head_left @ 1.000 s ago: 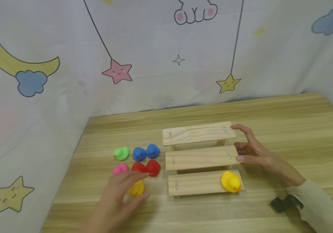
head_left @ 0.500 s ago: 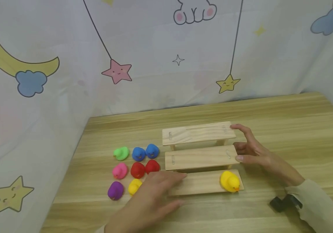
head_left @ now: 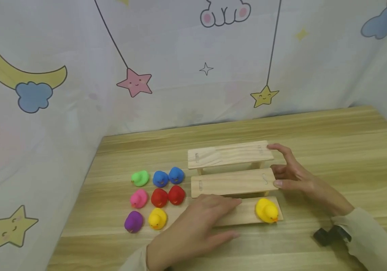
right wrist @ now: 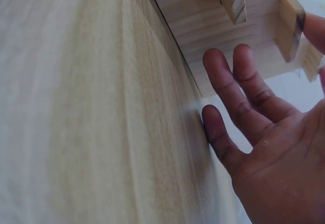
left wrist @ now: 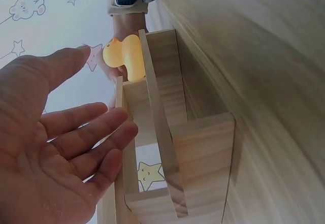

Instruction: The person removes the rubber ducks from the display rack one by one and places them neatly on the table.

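Note:
A three-step wooden stand (head_left: 231, 183) rests on the table. On the right end of its lowest step sits a yellow rubber duck (head_left: 266, 210), upright. My left hand (head_left: 197, 226) hovers over the left part of that step, palm facing the stand. The left wrist view shows the left hand (left wrist: 66, 137) with thumb and fingers spread and nothing in them, the yellow duck (left wrist: 127, 56) beyond. At the stand's right end, my right hand (head_left: 296, 177) touches the top step's corner with the index finger and the middle step with the thumb. Its other fingers (right wrist: 223, 74) extend beside the end.
Left of the stand, small rubber ducks stand in rows: a green duck (head_left: 140, 178), two blue ducks (head_left: 160, 178), a pink duck (head_left: 139, 198), two red ducks (head_left: 159, 197), a purple duck (head_left: 134, 222) and another yellow duck (head_left: 157, 218). A printed curtain (head_left: 180, 101) hangs behind.
My left hand has moved right from over the loose ducks to the lowest step, uncovering the pink, purple and yellow ducks. The right hand stays at the stand.

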Available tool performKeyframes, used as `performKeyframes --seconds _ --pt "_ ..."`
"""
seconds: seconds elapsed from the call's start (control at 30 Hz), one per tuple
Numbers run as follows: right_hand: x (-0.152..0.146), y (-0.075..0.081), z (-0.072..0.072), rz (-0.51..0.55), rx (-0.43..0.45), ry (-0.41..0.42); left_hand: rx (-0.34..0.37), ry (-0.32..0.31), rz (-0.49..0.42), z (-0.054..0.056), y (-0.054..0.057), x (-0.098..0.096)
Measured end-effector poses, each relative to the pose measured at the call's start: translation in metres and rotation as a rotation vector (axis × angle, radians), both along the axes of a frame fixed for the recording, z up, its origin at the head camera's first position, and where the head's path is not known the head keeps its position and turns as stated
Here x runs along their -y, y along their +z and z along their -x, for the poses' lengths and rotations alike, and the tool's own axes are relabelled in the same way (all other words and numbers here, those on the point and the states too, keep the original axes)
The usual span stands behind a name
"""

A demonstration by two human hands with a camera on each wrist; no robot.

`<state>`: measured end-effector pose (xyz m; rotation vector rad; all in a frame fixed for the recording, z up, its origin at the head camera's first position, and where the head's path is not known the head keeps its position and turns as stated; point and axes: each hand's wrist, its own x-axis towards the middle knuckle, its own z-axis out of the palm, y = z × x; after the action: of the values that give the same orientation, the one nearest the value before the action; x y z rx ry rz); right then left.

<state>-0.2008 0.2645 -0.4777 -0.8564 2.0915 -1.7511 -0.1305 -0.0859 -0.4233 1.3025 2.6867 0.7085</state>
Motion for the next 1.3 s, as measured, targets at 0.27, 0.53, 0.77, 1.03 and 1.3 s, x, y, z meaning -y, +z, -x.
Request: performKeyframes --seconds 0.27,0.53,0.77,1.03,1.3 --pt "0.001 0.001 -0.003 -0.054 0.026 -0.055 0.03 -0.036 0.013 0.006 0.0 -0.017" --pt "0.0 0.001 -0.002 -0.024 0.017 -0.026 0.048 -0.083 0.019 0.012 0.001 -0.034" --pt "0.0 0.0 0.0 0.009 0.017 0.011 -0.005 -0.052 0.03 0.011 0.001 -0.054" --pt "-0.001 0.0 -0.001 -0.028 0.002 -0.02 -0.038 -0.01 0.015 0.009 0.001 -0.075" --pt "-0.001 -0.003 0.002 0.004 -0.018 -0.002 -0.09 0.042 -0.011 0.006 -0.001 -0.086"
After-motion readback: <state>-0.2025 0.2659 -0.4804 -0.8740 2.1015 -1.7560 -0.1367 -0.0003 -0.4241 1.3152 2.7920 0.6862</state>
